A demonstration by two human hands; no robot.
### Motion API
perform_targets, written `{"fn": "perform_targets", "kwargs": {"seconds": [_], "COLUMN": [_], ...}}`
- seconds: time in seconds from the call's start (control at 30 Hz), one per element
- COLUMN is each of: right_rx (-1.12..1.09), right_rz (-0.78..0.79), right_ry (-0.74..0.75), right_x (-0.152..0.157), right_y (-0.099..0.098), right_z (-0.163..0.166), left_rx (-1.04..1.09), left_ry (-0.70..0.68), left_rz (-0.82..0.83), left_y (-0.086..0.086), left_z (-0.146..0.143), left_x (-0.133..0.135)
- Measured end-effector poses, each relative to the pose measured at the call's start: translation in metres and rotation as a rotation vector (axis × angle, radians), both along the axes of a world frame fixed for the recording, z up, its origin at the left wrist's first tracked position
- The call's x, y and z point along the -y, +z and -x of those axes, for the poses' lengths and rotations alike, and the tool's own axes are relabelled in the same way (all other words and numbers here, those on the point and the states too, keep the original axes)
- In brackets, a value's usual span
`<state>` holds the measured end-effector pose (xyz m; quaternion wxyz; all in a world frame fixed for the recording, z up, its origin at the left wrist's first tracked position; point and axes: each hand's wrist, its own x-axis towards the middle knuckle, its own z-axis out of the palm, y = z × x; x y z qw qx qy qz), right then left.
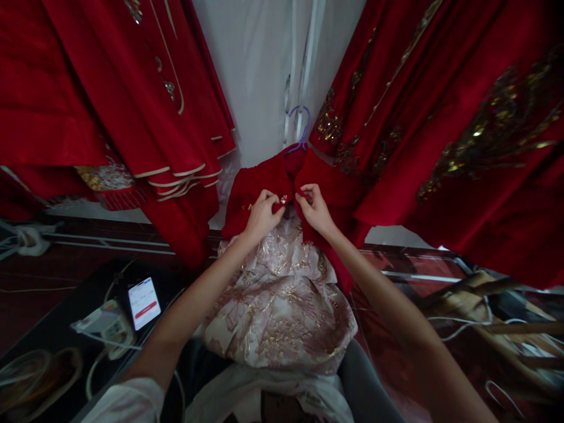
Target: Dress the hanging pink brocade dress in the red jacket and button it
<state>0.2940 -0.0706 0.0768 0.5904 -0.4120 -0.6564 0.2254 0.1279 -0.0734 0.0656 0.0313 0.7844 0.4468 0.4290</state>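
A red jacket [255, 179] is on a purple hanger [303, 134] in front of me, its front edges parted at the middle. My left hand [265, 214] pinches the jacket's left front edge, beside a small shiny ornament [284, 200]. On the other side my right hand [314, 210] has its fingers closed on the opposite front edge. The two hands are a short way apart, with the opening between them. Below them a pale pink brocade fabric [282, 305] with gold patterning spreads across my lap; how it joins the jacket is hidden.
Red embroidered garments [145, 106] hang at the left, and more with gold sequins [462, 147] hang at the right. A lit phone [144, 302] and a white power strip [115, 332] lie on a dark surface at left. Cables and wooden pieces [524, 329] are at lower right.
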Motion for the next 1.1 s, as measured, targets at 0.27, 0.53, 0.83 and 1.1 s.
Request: {"fn": "perform_targets", "kwargs": {"seconds": [0.27,0.53,0.83,1.1], "right_rx": [-0.06,0.057,0.131,0.105], "right_rz": [0.082,-0.004,-0.021,-0.045], "right_ry": [0.084,0.147,0.077,0.009], "right_x": [0.01,0.02,0.028,0.029], "right_y": [-0.008,-0.007,0.007,0.008], "right_z": [-0.001,-0.003,-0.003,-0.001], "left_rx": [0.146,0.0,0.06,0.043], "left_ry": [-0.085,-0.173,-0.244,-0.29], "left_rz": [0.03,0.093,0.062,0.051], "left_y": [-0.005,0.008,0.012,0.021], "left_z": [-0.003,0.001,0.006,0.004], "left_x": [0.002,0.004,0.002,0.005]}}
